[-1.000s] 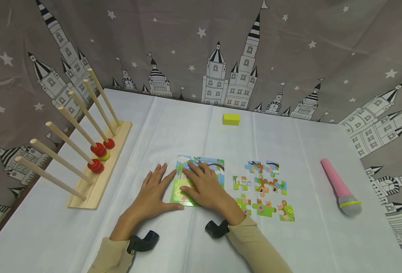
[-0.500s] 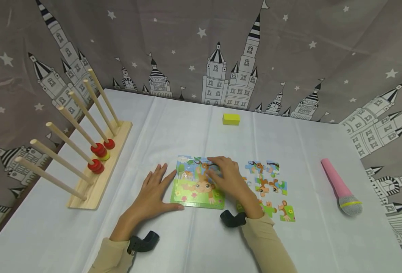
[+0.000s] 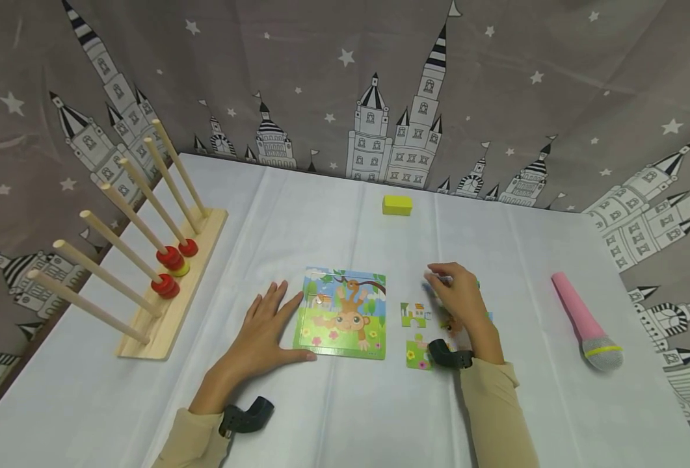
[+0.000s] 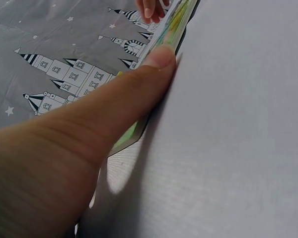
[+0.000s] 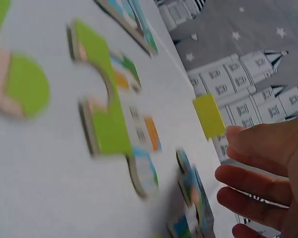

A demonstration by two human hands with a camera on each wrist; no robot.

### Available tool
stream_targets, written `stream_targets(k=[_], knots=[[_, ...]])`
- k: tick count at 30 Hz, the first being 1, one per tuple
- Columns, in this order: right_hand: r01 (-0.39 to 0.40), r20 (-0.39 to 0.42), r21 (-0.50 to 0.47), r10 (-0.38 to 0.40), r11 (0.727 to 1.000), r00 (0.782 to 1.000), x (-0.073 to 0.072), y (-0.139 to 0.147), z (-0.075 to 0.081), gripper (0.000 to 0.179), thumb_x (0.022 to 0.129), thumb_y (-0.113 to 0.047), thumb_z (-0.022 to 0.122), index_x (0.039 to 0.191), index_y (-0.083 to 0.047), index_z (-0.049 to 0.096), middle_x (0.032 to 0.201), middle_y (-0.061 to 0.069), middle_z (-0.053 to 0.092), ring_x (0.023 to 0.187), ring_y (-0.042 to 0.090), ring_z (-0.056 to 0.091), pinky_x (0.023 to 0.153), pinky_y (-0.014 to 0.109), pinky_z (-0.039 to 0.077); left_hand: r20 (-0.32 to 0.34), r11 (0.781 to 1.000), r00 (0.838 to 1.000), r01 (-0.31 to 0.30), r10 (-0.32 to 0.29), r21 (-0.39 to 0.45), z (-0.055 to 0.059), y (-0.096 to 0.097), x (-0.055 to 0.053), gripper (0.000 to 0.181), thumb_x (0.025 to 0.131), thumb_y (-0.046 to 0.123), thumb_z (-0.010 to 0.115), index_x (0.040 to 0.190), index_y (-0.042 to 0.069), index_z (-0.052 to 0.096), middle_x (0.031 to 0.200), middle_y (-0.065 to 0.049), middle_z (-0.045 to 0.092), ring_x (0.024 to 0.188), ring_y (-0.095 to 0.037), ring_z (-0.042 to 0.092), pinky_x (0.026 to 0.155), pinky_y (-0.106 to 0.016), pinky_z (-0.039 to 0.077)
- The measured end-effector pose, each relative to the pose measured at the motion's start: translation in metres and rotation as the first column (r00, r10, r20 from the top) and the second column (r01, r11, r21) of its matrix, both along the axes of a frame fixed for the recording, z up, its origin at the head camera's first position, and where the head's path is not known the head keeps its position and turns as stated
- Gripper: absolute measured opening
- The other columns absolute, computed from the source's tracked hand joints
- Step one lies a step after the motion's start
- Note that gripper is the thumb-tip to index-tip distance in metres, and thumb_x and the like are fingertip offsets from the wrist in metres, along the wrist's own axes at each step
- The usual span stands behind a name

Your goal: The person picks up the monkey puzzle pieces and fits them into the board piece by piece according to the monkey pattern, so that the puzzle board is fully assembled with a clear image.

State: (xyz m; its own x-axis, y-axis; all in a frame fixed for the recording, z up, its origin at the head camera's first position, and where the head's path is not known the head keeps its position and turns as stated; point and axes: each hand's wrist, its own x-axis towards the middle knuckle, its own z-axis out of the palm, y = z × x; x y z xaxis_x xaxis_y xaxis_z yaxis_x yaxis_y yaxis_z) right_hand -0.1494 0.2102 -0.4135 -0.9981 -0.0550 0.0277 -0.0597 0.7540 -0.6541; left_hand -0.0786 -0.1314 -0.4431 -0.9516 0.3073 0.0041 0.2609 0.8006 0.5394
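Observation:
The monkey jigsaw board lies flat in the middle of the table. In its upper left corner a fitted piece seems to show. My left hand rests at the board's left side with spread fingers; in the left wrist view its thumb touches the board's edge. Over the loose pieces to the right, my right hand hovers, fingers bent slightly and apart from the thumb. Under it in the right wrist view are blue pieces; a house piece lies nearby. Nothing is visibly held.
A wooden peg rack with red and yellow rings stands at the left. Behind the board sits a yellow block. A pink toy microphone lies at the right. The castle-print curtain borders the table's back.
My right hand has lifted off the board and moved right, to over the loose pieces, uncovering the monkey picture. The left hand has stayed in place.

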Motion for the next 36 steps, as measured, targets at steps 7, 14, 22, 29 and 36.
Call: stream_targets(k=[7,14,22,29,36], knots=[[0.069,0.022,0.042,-0.07,0.997,0.997,-0.002,0.019,-0.003,0.036,0.09,-0.025,0.055,0.117,-0.003,0.059,0.113,0.018,0.059,0.107,0.033,0.055,0.093,0.048,0.043,0.0,1.0,1.0,-0.001,0.001,-0.002,-0.002,-0.001,0.0,0.103,0.059,0.058,0.074,0.141,0.013,0.033,0.151,-0.019,0.015,0.141,-0.036,0.006,0.113,-0.052,0.004],[0.073,0.035,0.087,-0.076,0.994,0.996,-0.003,0.023,-0.007,0.036,0.089,-0.025,0.056,0.116,-0.001,0.059,0.111,0.018,0.06,0.104,0.033,0.056,0.092,0.047,0.045,0.006,1.0,1.0,-0.001,0.001,-0.005,-0.001,0.0,0.0,0.103,0.059,0.059,0.073,0.141,0.012,0.032,0.151,-0.019,0.015,0.141,-0.036,0.006,0.113,-0.051,0.004],[0.005,0.049,0.128,-0.012,0.992,0.999,-0.001,0.024,-0.007,0.042,0.088,-0.025,0.058,0.121,0.001,0.055,0.115,0.02,0.057,0.109,0.037,0.053,0.093,0.05,0.043,0.015,1.0,1.0,0.0,0.001,-0.009,-0.002,-0.001,0.0,0.105,0.058,0.061,0.073,0.142,0.013,0.031,0.152,-0.018,0.013,0.141,-0.035,0.004,0.113,-0.051,0.003],[-0.061,0.089,0.218,0.043,0.974,0.995,0.003,0.023,-0.005,0.059,0.084,-0.034,0.062,0.128,0.002,0.046,0.125,0.024,0.047,0.117,0.04,0.041,0.095,0.058,0.032,0.002,1.0,1.0,-0.003,0.003,0.009,-0.002,0.0,0.001,0.104,0.059,0.059,0.074,0.141,0.013,0.032,0.151,-0.018,0.014,0.141,-0.035,0.006,0.113,-0.052,0.004],[-0.061,0.075,0.249,0.044,0.966,0.996,0.007,0.019,-0.005,0.062,0.084,-0.036,0.062,0.13,0.001,0.043,0.128,0.023,0.045,0.116,0.039,0.039,0.092,0.058,0.031,0.001,1.0,1.0,0.0,0.0,-0.001,-0.001,-0.001,0.001,0.103,0.059,0.059,0.073,0.141,0.013,0.032,0.151,-0.018,0.015,0.141,-0.035,0.006,0.113,-0.051,0.004]])
